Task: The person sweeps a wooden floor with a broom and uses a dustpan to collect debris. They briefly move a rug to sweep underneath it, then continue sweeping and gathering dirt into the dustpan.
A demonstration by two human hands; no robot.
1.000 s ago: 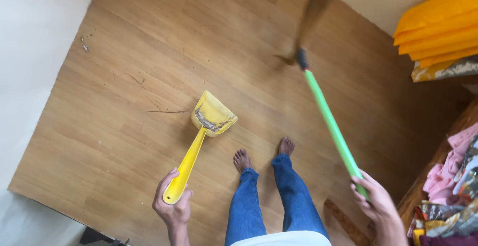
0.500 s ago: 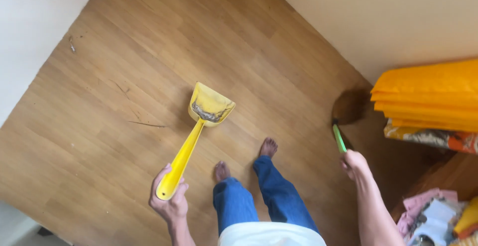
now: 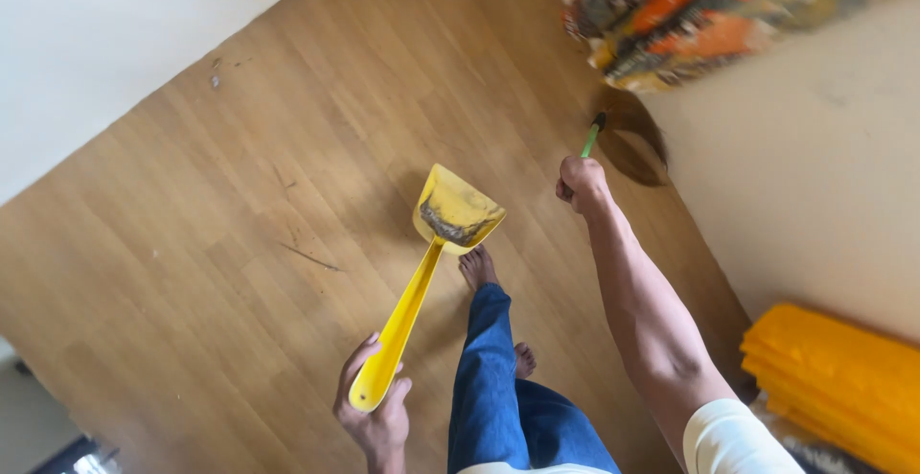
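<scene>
Left hand [image 3: 376, 415] fingers grip the long-handled yellow dustpan [image 3: 436, 254], its scoop holding grey debris. Right hand [image 3: 581, 183] fingers clench the green-handled broom [image 3: 623, 138].

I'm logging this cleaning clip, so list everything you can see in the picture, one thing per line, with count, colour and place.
long-handled plastic dustpan: one, yellow, centre, grey dirt in its scoop, handle end in the left hand
broom: one, green handle, dark brown bristles, upper right by the wall, gripped by the right hand
wooden plank floor: one, light brown, small debris specks at upper left
patterned bundle: one, orange and dark, top right
stacked folded sheets: one pile, orange-yellow, lower right
walls: two, cream, left and right
left hand: one, bottom centre
right hand: one, centre right
legs in jeans: two, blue, feet bare
</scene>
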